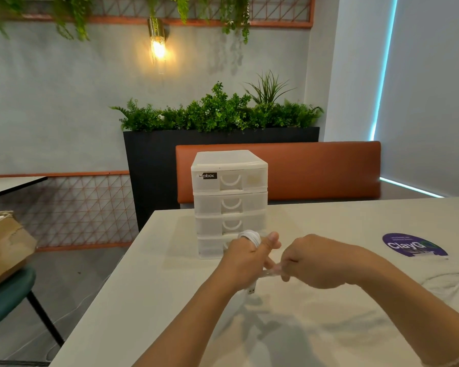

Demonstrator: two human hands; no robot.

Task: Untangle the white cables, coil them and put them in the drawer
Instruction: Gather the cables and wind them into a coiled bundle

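A white cable coil (250,237) is wound around the fingers of my left hand (245,258), which holds it just in front of the white drawer unit (229,202). Its USB plug (251,290) dangles below that hand. My right hand (312,260) pinches the loose cable end (272,272) right beside the left hand. All of the unit's drawers look closed; my hands hide part of the bottom one. More white cable (451,283) lies loose on the table at the right edge.
The white table (149,300) carries a purple round sticker (414,245) at the right. An orange bench back (323,168) and a dark planter stand behind it. A cardboard box (3,245) sits on a green chair at the left.
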